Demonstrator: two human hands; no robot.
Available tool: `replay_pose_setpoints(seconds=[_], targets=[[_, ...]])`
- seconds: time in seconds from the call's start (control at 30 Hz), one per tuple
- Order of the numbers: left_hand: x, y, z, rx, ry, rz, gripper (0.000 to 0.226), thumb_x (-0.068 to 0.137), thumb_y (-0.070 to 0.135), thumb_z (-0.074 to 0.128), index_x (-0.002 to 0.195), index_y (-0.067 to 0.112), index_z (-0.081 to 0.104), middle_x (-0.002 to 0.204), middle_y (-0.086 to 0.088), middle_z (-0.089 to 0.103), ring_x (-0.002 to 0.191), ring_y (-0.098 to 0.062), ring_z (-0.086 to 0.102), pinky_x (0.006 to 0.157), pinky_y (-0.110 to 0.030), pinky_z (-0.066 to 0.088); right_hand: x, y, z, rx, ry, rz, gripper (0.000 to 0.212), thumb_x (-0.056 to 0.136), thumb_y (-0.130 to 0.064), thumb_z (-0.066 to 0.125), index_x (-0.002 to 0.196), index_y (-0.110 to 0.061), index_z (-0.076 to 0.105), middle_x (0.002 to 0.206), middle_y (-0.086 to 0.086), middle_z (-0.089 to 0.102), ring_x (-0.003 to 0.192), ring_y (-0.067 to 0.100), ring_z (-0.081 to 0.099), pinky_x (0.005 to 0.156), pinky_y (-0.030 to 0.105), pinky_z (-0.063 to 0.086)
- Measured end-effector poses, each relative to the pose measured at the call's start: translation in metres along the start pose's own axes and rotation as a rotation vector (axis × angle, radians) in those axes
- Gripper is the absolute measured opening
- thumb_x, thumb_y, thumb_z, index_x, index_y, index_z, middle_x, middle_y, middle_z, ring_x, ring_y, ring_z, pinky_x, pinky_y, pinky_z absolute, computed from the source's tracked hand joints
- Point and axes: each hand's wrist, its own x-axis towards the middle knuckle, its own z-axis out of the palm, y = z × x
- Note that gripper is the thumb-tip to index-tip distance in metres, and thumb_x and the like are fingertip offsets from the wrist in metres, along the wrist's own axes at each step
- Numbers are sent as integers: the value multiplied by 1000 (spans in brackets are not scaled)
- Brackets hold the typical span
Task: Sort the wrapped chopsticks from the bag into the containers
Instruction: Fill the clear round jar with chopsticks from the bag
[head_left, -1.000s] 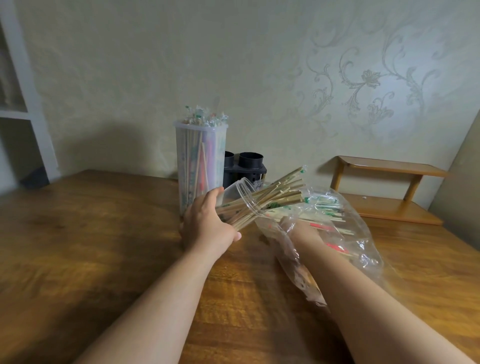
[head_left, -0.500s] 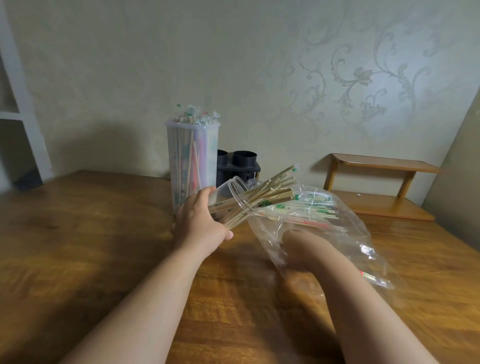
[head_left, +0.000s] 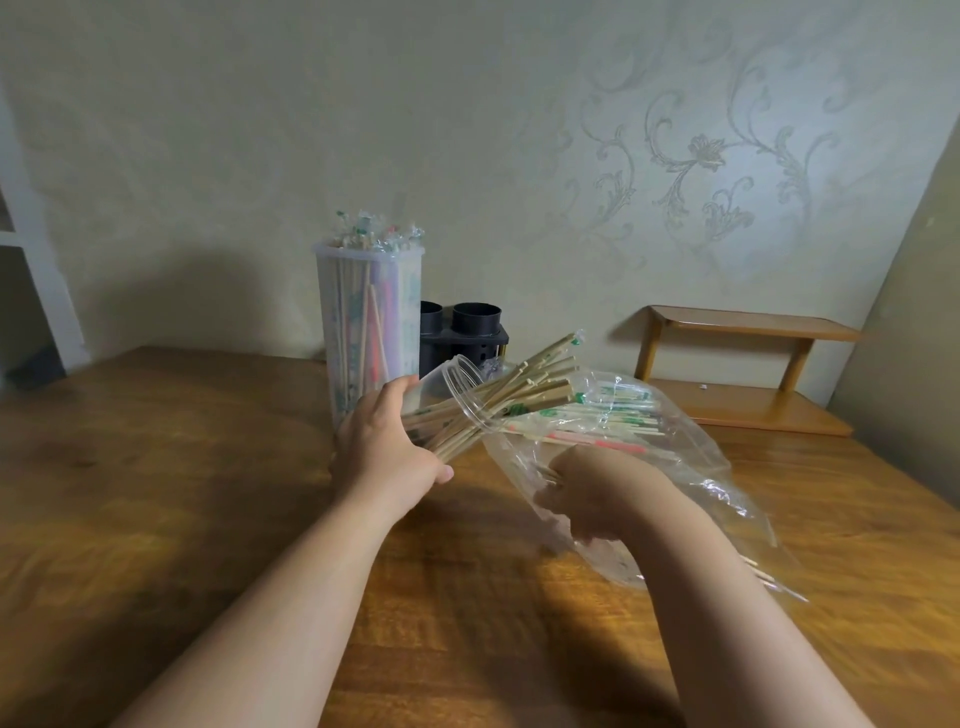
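The left hand is gripping a clear cup tipped sideways, with wrapped chopsticks poking out. The right hand is inside the clear bag, closing around more chopsticks. A tall full container is standing on the worktop just behind.

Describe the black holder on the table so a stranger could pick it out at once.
Start at the wooden table and follow its far edge to the wall. There a tall translucent container stands packed with wrapped chopsticks; the black holder sits just behind its right side. It alone is opaque black, short, with two round open tubes.
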Motion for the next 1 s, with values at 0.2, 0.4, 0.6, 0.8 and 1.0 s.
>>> replay_pose_setpoints(seconds=[0.2, 0.4, 0.6, 0.8, 1.0], targets=[[1, 0, -2, -52, 9, -8, 97, 62, 14, 90, 141, 38, 38, 146, 7, 41, 133, -25, 32, 107, -48, 40, -18, -2, -19, -55, 215, 49, 31, 87, -51, 66, 77, -23, 55, 78, -5, 59, 81, 20, 62, 73, 35, 55], [2, 0, -1, -76, 20, -25, 99, 59, 10, 90, 140, 39, 41, 146, 7, 41, 134, -25, 32, 108, -46, 38, -39, -11, -32, -125, 520, 31, 9, 78, -26, 53, 73, -19, 56, 69, -3, 56, 64, 21, 54, 49, 23, 32], [2, 4, -2, -29, 7, -45, 100, 59, 12, 88, 142, 41, 39, 147, 8, 40, 134, -25, 32, 109, -46, 37, -37, -13, -29, -237, 880, -163, 40, 78, -42, 64, 56, -21, 38, 46, -5, 34, 43, 20, 33, 45, 18, 15], [-1, 2, -3, -38, -15, 5, 102, 60, 10, 84, 145, 38, 37, 149, 6, 38, 135, -25, 28, 108, -45, 37, -26, -5, -21, 112, 1618, -367, 48, 101, -34, 44, 61, -10, 53, 52, 5, 48, 43, 29, 41, 49, 27, 21], [1, 5, -1, 33, -18, -31, 102, 60, 13, 86, 145, 41, 35, 149, 7, 37, 136, -27, 30, 107, -51, 39, -15, 3, -19, 66, 1695, -325, 46, 104, -30, 39, 69, -7, 57, 81, 12, 61, 71, 28, 46, 66, 36, 30]])
